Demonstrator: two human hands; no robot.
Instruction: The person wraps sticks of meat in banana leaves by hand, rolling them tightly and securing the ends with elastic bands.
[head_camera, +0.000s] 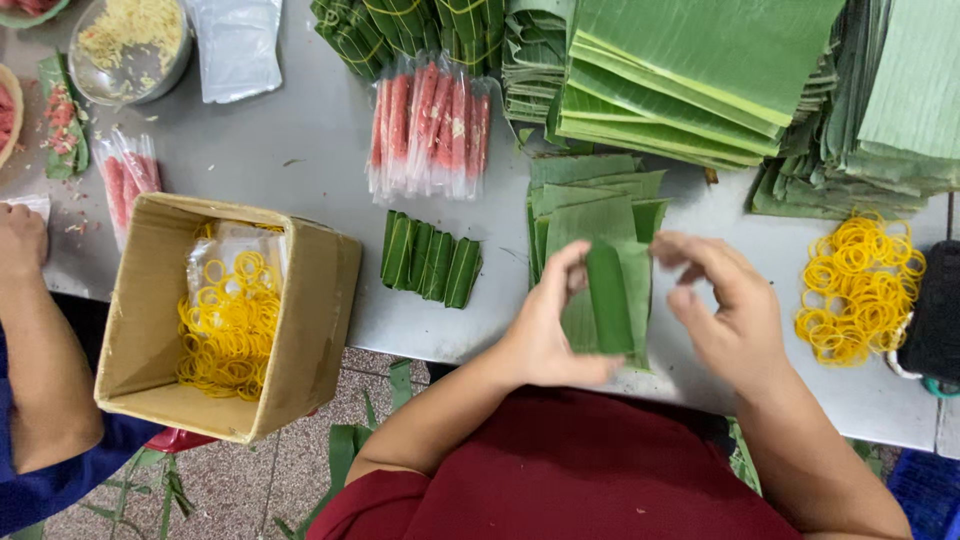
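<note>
My left hand (548, 325) grips a small roll wrapped in green banana leaf (608, 298), held upright above the table's front edge. My right hand (728, 305) hovers just right of the roll with fingers spread and nothing in it. Under both hands lies a small stack of cut leaf squares (590, 195). A row of several finished leaf-wrapped rolls (432, 262) lies to the left of my left hand. Further back, pink rolls in clear plastic (430, 125) lie side by side.
A cardboard box (310, 320) of yellow rubber bands hangs over the table's front edge at left. Loose yellow rubber bands (858, 285) pile at right beside a dark object (935, 310). Tall stacks of banana leaves (700, 70) fill the back. Another person's arm (35, 340) rests at far left.
</note>
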